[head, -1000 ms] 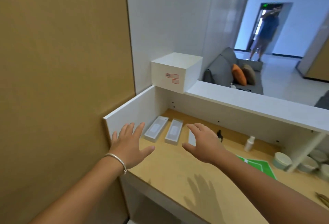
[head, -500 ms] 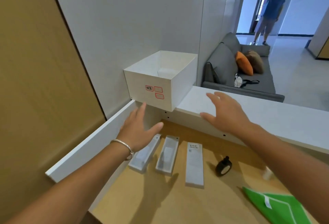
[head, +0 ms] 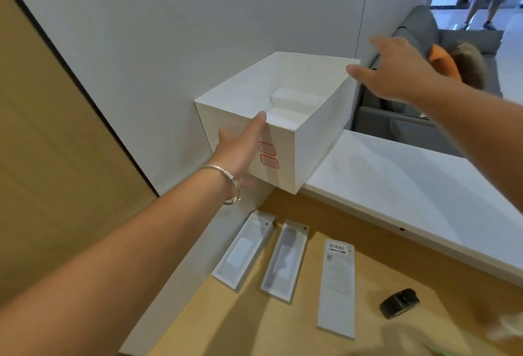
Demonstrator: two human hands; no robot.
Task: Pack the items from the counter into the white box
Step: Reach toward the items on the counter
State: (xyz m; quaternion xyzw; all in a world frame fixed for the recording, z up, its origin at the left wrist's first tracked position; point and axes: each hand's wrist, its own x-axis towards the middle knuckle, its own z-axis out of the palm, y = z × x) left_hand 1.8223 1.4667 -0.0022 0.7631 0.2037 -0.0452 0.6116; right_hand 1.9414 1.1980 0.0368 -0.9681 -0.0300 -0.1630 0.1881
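While the white box (head: pixel 311 140) sits open-topped on the raised ledge (head: pixel 410 186) vs. the wall, its near face is touched by the flat, spread left hand (head: pixel 240 146), nothing gripped, and the open, empty right hand (head: pixel 396 73) is held at its far corner, w/ three flat packs (head: pixel 285 262) lying on the counter (head: pixel 268 327) below.
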